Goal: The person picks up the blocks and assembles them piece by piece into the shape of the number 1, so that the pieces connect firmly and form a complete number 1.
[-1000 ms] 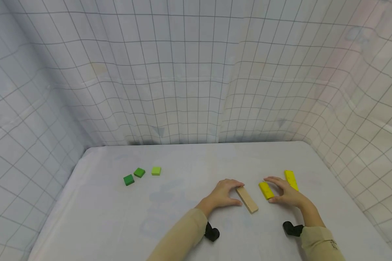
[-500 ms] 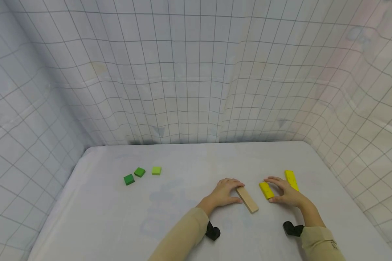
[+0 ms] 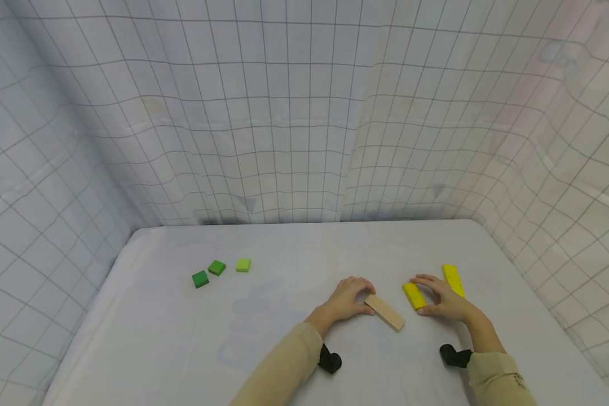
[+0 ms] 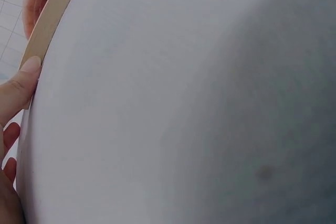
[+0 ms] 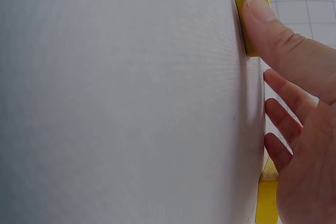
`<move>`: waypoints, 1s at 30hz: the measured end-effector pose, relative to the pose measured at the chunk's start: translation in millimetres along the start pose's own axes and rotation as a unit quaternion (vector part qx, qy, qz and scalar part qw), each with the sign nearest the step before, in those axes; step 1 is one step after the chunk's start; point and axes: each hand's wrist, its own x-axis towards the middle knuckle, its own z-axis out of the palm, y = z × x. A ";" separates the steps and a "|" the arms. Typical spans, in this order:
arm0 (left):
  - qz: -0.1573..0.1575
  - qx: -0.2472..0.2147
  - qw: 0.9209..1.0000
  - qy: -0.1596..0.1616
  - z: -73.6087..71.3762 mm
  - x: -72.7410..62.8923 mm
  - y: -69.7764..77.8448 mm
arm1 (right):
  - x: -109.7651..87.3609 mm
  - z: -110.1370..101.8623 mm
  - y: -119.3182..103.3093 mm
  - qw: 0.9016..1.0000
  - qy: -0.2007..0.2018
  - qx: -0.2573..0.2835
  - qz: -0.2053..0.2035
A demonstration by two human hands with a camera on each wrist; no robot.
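Note:
My left hand (image 3: 346, 300) pinches a plain wooden block (image 3: 384, 312) near its far-left end, between thumb and a finger. In the left wrist view the thumb (image 4: 29, 80) presses the side of that block (image 4: 50, 22). To its right, my right hand (image 3: 445, 300) grips a shorter yellow block (image 3: 413, 296) by its two ends, a finger at the far one and the thumb at the near one. The right wrist view has the thumb (image 5: 262, 19) flat against the yellow block's end (image 5: 242, 24). A second yellow block (image 3: 453, 279) lies just beyond the right hand, partly covered by it.
On the left of the white-covered table (image 3: 294, 254) lie a dark green block (image 3: 200, 279), a mid-green block (image 3: 216, 268) and a lime block (image 3: 243, 265). White cloth with a dark grid (image 3: 304, 113) hangs behind and at both sides. Black wrist mounts (image 3: 330, 360) sit on both arms.
The wooden block has turned a little under my left hand, its near end swinging slightly right, and the left fingers have drawn in closer. The right hand and its yellow block have stayed put.

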 end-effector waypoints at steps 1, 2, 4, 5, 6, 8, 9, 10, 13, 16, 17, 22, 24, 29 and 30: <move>0.000 -0.003 1.000 0.002 0.1 -0.1 -0.3 | 0.2 0.1 0.1 1.000 0.000 0.000 -0.001; -0.001 -0.008 1.000 0.004 0.1 -0.3 -0.5 | 0.3 0.1 0.3 1.000 0.000 0.000 -0.001; 0.000 -0.022 1.000 0.011 0.5 -0.6 -1.4 | 0.4 0.2 0.5 1.000 -0.001 -0.001 -0.001; -0.002 -0.032 0.999 0.014 0.2 -1.0 -1.4 | 0.4 0.3 0.6 1.000 -0.001 -0.001 -0.001; -0.005 -0.047 0.999 0.017 -0.1 -1.5 -1.4 | 0.3 0.3 0.7 1.000 -0.002 -0.001 -0.002; -0.014 -0.082 0.996 0.025 -0.8 -2.9 -1.4 | 0.2 0.2 1.0 1.000 -0.002 -0.003 -0.004; -0.019 -0.100 0.994 0.032 -1.2 -3.9 -1.5 | 0.0 0.2 0.8 1.000 -0.003 -0.003 -0.005; -0.025 -0.118 0.992 0.039 -1.6 -5.0 -1.6 | -0.1 0.0 0.5 1.000 -0.003 -0.003 -0.006; -0.042 -0.163 0.984 0.065 -3.1 -9.2 -1.9 | -0.7 -0.8 -1.0 1.000 -0.005 -0.002 -0.005; -0.050 -0.177 0.979 0.089 -3.6 -13.8 -3.2 | -1.3 -1.4 -2.9 1.000 -0.005 0.000 -0.005; -0.053 -0.180 0.978 0.095 -4.3 -15.6 -3.1 | -1.5 -1.5 -3.0 1.000 -0.005 -0.002 -0.006; -0.080 -0.194 0.970 0.121 -9.4 -26.1 -1.6 | -1.3 -0.9 -2.1 1.000 -0.005 -0.008 -0.014; -0.087 -0.201 0.967 0.130 -12.5 -30.8 -0.4 | -1.2 -0.8 -1.6 1.000 -0.005 -0.007 -0.016; -0.086 -0.204 0.963 0.151 -16.0 -43.5 -1.4 | -1.7 -0.9 -0.9 1.000 -0.005 -0.008 -0.015; -0.088 -0.205 0.962 0.154 -16.2 -46.5 -1.6 | -1.7 -0.4 0.1 1.000 -0.004 -0.008 -0.014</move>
